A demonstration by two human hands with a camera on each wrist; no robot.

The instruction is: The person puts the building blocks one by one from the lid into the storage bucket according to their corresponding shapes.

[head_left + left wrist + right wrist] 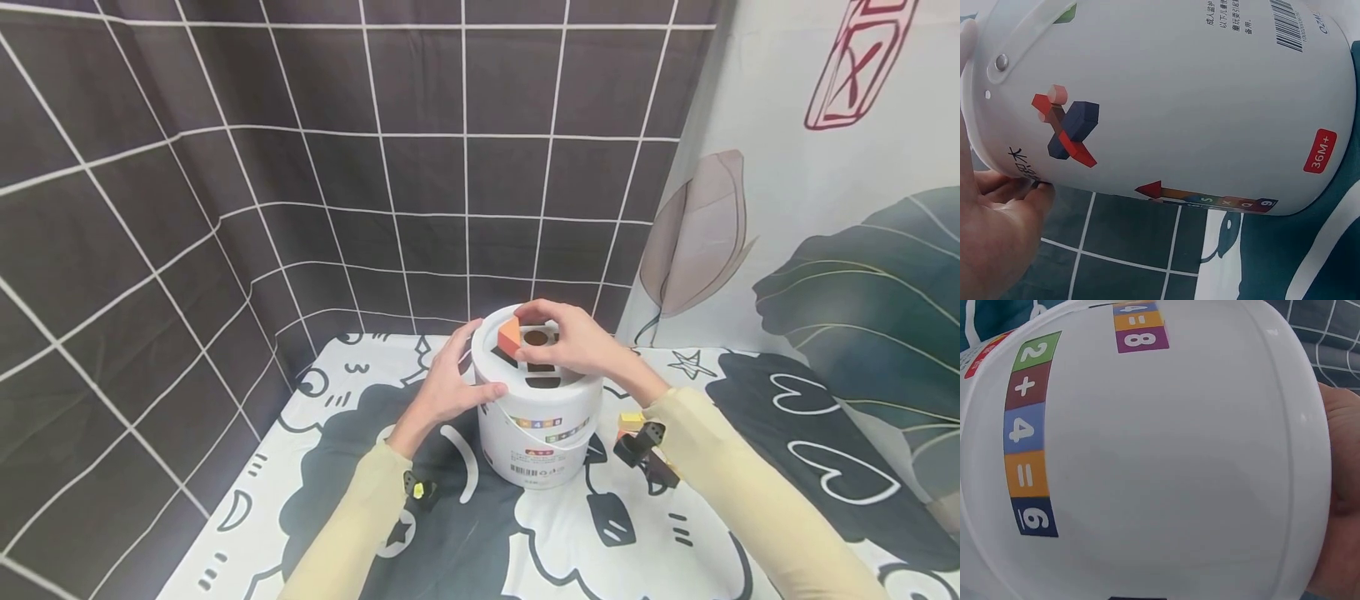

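Observation:
A white bucket (pixel 536 437) with printed sides stands upright on the cloth, its lid (pixel 489 343) pierced by several shaped holes. My left hand (pixel 450 379) holds the bucket's left side near the lid, thumb in front. In the left wrist view, that hand's fingers (pixel 1038 197) bend around behind the bucket's rim. Over the left part of the lid, my right hand (pixel 566 340) pinches an orange block (pixel 509 336) between thumb and fingers. The block is beside a dark hole; whether it touches the lid, I cannot tell. The right wrist view shows the bucket hiding most of that hand.
Yellow and orange blocks (pixel 632 421) lie to the bucket's right, partly hidden by the right wrist's camera (pixel 641 443). A thin white handle (pixel 528 432) hangs across the bucket's front. Behind it hangs a dark gridded curtain (pixel 420 175); a cartoon-print cloth (pixel 570 550) lies underneath.

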